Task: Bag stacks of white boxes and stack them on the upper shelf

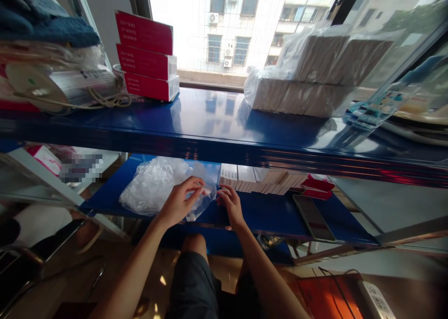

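On the lower blue shelf, my left hand [182, 200] is closed, with thumb and fingers pinching a small clear plastic bag [201, 208]. Just right of it, my right hand [231, 204] has its fingers curled together at the bag's edge; what they hold, if anything, is too small to make out. A big heap of clear plastic packaging [149, 186] lies left of my left hand. Behind my right hand stands a row of small white boxes [247, 179], packed side by side, partly hidden by the upper shelf.
The upper blue shelf [206, 123] overhangs my hands. It carries three stacked red boxes [149, 60] and plastic-wrapped grey boxes [308, 76]. A phone [314, 218] lies right on the lower shelf, near red boxes [318, 184]. A power strip [376, 300] is at lower right.
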The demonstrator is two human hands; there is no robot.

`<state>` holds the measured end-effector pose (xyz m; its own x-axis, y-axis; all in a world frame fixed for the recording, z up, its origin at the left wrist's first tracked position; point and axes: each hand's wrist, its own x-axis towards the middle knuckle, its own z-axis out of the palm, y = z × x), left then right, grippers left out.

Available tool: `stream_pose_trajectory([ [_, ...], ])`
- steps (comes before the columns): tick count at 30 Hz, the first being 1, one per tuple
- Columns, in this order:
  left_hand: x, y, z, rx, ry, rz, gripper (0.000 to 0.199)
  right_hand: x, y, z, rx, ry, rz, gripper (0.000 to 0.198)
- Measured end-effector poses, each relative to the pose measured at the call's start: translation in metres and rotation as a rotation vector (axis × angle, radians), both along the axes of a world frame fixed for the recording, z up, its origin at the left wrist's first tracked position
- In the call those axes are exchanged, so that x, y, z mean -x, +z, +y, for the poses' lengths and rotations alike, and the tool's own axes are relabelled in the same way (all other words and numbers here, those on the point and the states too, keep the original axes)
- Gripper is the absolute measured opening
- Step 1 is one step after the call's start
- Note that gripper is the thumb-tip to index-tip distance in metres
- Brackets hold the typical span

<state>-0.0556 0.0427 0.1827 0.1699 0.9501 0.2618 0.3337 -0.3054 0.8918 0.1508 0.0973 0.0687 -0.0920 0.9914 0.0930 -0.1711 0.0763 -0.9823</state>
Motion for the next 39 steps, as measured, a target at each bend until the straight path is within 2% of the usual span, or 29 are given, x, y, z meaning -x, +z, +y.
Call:
stream_pose_trajectory([
  [3,-0.015,-0.001,-0.012,0.080,-0.155,-0.097,0.017,-0.017,0.022,-0.009,0.005,0.048,0.096,0.069],
  [6,-0.018,-0.004,-0.016,0.084,-0.197,-0.098,0.014,-0.038,0.041,-0.017,-0.014,0.154,0.081,0.086],
  [8,-0.019,-0.005,-0.014,0.053,-0.203,-0.038,0.020,-0.051,0.048,-0.019,-0.020,0.181,-0.020,0.083],
  [9,-0.019,-0.005,-0.013,0.030,-0.194,0.009,0.024,-0.056,0.051,-0.019,-0.026,0.160,-0.072,0.073],
  [10,-0.020,-0.006,-0.011,0.000,-0.162,0.070,0.027,-0.062,0.053,-0.020,-0.035,0.126,-0.112,0.059],
  [12,-0.022,-0.009,-0.007,-0.076,-0.012,0.224,0.026,-0.071,0.057,-0.022,-0.064,0.051,-0.142,0.036],
  [14,-0.025,-0.013,-0.005,-0.143,0.186,0.379,0.018,-0.078,0.060,-0.026,-0.088,0.035,-0.131,0.027],
  [16,-0.029,-0.018,-0.003,-0.174,0.310,0.486,0.016,-0.084,0.061,-0.032,-0.081,0.073,-0.120,0.030],
  [18,-0.032,-0.022,-0.002,-0.163,0.347,0.540,0.045,-0.088,0.059,-0.038,-0.065,0.117,-0.133,0.037],
  [21,-0.035,-0.027,-0.003,-0.128,0.302,0.557,0.087,-0.093,0.058,-0.047,-0.107,0.143,-0.223,0.050],
  [23,-0.037,-0.030,-0.005,-0.122,0.225,0.553,0.100,-0.095,0.063,-0.057,-0.216,0.030,-0.338,0.065],
  [24,-0.038,-0.031,-0.007,-0.124,0.189,0.556,0.105,-0.095,0.068,-0.063,-0.293,-0.094,-0.406,0.070],
  [26,-0.042,-0.031,-0.010,-0.123,0.130,0.570,0.111,-0.090,0.081,-0.078,-0.468,-0.354,-0.553,0.066],
  [27,-0.045,-0.031,-0.011,-0.122,0.100,0.575,0.112,-0.086,0.089,-0.084,-0.559,-0.400,-0.631,0.058],
  [28,-0.048,-0.029,-0.012,-0.123,0.070,0.575,0.113,-0.081,0.096,-0.089,-0.643,-0.353,-0.719,0.052],
  [30,-0.054,-0.025,-0.015,-0.137,0.013,0.563,0.117,-0.070,0.106,-0.089,-0.741,-0.063,-0.925,0.045],
  [32,-0.058,-0.019,-0.018,-0.155,-0.034,0.559,0.120,-0.061,0.111,-0.076,-0.693,0.197,-1.173,0.044],
  [34,-0.057,-0.012,-0.022,-0.152,-0.068,0.594,0.123,-0.059,0.112,-0.056,-0.519,0.269,-1.475,0.039],
  [36,-0.051,-0.007,-0.028,-0.113,-0.081,0.680,0.124,-0.063,0.111,-0.038,-0.349,0.269,-1.727,0.033],
  [39,-0.038,0.000,-0.035,0.001,-0.006,0.869,0.113,-0.073,0.114,-0.026,-0.257,0.259,-1.853,0.024],
])
